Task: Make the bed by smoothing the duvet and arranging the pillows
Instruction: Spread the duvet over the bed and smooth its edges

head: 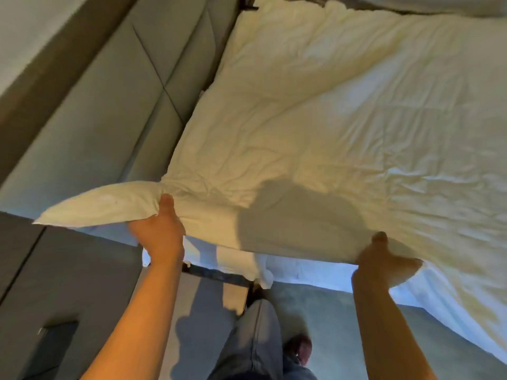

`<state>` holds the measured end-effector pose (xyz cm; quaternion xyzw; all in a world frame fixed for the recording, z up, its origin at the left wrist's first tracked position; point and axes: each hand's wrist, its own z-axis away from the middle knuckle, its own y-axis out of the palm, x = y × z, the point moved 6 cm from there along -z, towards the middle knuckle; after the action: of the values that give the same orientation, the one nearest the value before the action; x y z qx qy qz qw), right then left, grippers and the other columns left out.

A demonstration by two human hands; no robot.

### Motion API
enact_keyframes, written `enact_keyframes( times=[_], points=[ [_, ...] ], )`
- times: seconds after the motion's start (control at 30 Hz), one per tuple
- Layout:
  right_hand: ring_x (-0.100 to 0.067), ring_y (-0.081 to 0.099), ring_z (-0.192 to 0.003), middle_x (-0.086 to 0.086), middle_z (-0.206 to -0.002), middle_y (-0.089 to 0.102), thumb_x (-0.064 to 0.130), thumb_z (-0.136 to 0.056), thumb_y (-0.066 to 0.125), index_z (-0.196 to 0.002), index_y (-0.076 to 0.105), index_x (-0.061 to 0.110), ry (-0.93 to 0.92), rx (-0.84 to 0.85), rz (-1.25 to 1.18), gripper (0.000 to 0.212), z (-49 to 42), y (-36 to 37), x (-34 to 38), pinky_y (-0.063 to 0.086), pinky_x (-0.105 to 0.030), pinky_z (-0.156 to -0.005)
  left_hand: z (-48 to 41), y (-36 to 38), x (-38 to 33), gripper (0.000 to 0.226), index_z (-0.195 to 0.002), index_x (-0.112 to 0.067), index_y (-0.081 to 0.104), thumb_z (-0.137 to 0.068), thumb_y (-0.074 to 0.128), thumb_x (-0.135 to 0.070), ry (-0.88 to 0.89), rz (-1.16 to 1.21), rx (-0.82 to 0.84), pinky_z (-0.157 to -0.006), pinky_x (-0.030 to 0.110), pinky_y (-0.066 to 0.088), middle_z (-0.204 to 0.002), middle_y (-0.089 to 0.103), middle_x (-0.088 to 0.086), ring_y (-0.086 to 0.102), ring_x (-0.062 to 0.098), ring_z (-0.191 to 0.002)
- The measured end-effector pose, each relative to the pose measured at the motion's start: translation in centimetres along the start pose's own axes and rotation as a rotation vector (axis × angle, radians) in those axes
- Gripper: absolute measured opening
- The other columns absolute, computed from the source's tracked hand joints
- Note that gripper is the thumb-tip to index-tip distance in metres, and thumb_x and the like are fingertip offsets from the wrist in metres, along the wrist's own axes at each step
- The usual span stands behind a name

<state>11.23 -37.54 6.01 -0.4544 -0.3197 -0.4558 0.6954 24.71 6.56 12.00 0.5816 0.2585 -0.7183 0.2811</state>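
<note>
Left of the duvet (315, 119) stands a padded panel (109, 105). The duvet's near corner is clenched in the left hand (159, 231), thumb on top and fingers tucked beneath the bunched cloth. The duvet is spread, creased, across the bed, with its near edge lifted. Farther along that edge, cloth is pinched by the right hand (384, 259). No pillows are seen. An uneven pull could drag the duvet askew; a slipped grip could drop the corner.

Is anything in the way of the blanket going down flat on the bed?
Nothing visible is. The left hand and right hand grip the duvet by its near edge, lifted. Under it only the white sheet shows; further in, the duvet hides what lies beneath.
</note>
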Motion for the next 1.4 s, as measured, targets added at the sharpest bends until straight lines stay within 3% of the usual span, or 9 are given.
enact_keyframes(
  times=[0.2,0.3,0.53,0.63,0.73,0.83,1.0,1.23,1.4],
  points=[
    [-0.022,0.044,-0.143,-0.018,-0.162,0.033,0.024,-0.089,0.069,-0.161,0.001,-0.003,-0.336,0.191,0.039,0.102,-4.9,13.5,15.7,0.029,-0.01,-0.108,-8.9,16.9,-6.6,0.072,-0.148,-0.013,0.042,-0.083,0.073,-0.026,0.116,-0.111,-0.015,-0.108,0.026,0.041,-0.131,0.056,-0.003,0.058,0.017,-0.12],
    [-0.032,0.062,-0.123,-0.018,-0.155,0.038,0.027,-0.089,0.061,-0.159,-0.02,0.003,-0.327,0.282,0.11,0.11,-8.3,23.7,19.6,0.051,-0.039,-0.107,-15.2,26.0,-6.3,0.091,-0.159,-0.01,0.022,-0.088,0.071,-0.04,0.031,-0.245,0.065,-0.12,0.036,0.033,-0.156,0.041,0.007,0.043,0.026,-0.142],
    [-0.038,0.053,-0.136,-0.013,-0.158,0.045,0.036,-0.096,0.062,-0.164,0.018,0.031,-0.307,0.652,0.457,0.081,-14.4,40.1,12.7,0.045,-0.041,-0.102,-22.4,37.7,5.2,0.087,-0.158,-0.019,0.026,-0.09,0.064,-0.057,-0.053,-0.574,0.613,-0.117,0.044,0.038,-0.156,0.043,0.008,0.047,0.029,-0.139],
    [-0.027,0.047,-0.14,0.001,-0.161,0.036,0.04,-0.104,0.057,-0.163,0.023,0.033,-0.224,0.864,0.639,0.069,-14.8,41.4,5.6,0.04,-0.038,-0.107,-22.8,36.0,9.1,0.078,-0.161,-0.023,0.027,-0.097,0.047,-0.062,0.387,-1.114,0.825,-0.124,0.042,0.02,-0.166,0.032,0.003,0.028,0.024,-0.153],
    [-0.03,0.032,-0.152,-0.002,-0.17,0.025,0.06,-0.098,0.053,-0.163,0.022,0.033,-0.493,0.873,0.918,0.077,-15.0,41.9,2.7,0.026,-0.057,-0.122,-22.5,30.7,8.3,0.069,-0.155,-0.021,0.037,-0.097,0.055,-0.053,0.725,-1.103,0.593,-0.119,0.049,0.021,-0.163,0.035,0.007,0.026,0.026,-0.154],
    [-0.034,0.022,-0.155,0.004,-0.173,0.015,0.071,-0.092,0.041,-0.163,0.024,0.037,-0.638,0.735,1.13,0.08,-15.4,42.9,4.2,0.02,-0.064,-0.117,-24.6,25.6,9.2,0.097,-0.154,-0.016,0.029,-0.083,0.064,-0.071,0.45,-1.232,0.338,-0.115,0.061,0.027,-0.16,0.034,0.014,0.03,0.035,-0.149],
    [-0.027,0.024,-0.152,-0.001,-0.166,0.029,0.085,-0.083,0.038,-0.155,0.034,0.024,-0.94,0.597,1.209,0.094,-15.9,46.0,7.5,0.026,-0.061,-0.113,-26.9,24.4,10.7,0.135,-0.144,-0.008,0.032,-0.051,0.045,-0.105,-0.009,-1.299,0.367,-0.098,0.06,0.05,-0.135,0.055,0.021,0.055,0.044,-0.123],
    [-0.023,0.019,-0.155,-0.007,-0.165,0.031,0.087,-0.081,0.033,-0.152,0.039,0.019,-1.071,0.557,1.182,0.099,-13.8,50.5,8.4,0.016,-0.056,-0.12,-27.2,21.9,11.3,0.092,-0.148,-0.036,0.034,-0.077,0.034,-0.095,-0.077,-1.297,0.454,-0.087,0.047,0.049,-0.122,0.062,0.011,0.059,0.04,-0.107],
    [-0.034,0.061,-0.122,-0.013,-0.127,0.069,0.096,-0.075,0.025,-0.139,0.051,0.017,-0.873,0.772,1.199,0.105,-11.3,54.1,6.4,0.034,-0.047,-0.107,-25.7,20.1,11.5,0.097,-0.131,-0.004,0.045,-0.077,0.046,-0.085,-0.21,-1.225,0.315,-0.08,0.042,0.043,-0.102,0.055,0.012,0.052,0.033,-0.09]
  ],
)
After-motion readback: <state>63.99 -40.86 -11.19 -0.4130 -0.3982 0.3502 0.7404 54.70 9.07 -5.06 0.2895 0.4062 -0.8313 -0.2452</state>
